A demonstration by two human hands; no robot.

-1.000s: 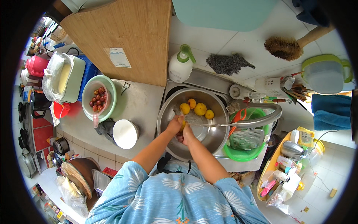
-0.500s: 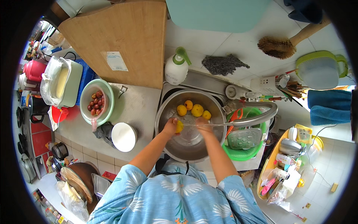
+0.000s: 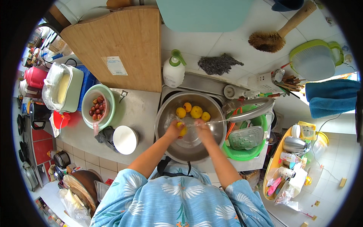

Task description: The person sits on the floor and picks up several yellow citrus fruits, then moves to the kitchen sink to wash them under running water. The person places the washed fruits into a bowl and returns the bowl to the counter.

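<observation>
Fruit (image 3: 183,131) clamped in left fingers (image 3: 174,129) over basin (image 3: 163,121), probably for containing water (image 3: 218,121); right fingers (image 3: 202,129), apart or together, unclear.

Kitchen, with faucet (image 3: 257,109) and black pot (image 3: 39,112).

Bright, even light across my whole kitchen now, a white burn-out flaring beside the towel (image 3: 329,96) on the right, glints sliding along the tap (image 3: 257,108) and the basin (image 3: 163,117)! My right hand (image 3: 203,129) looks soft, the board (image 3: 113,41) crisp, and outward everything bends, dropping into a black rim, violet-fringed at left.
</observation>
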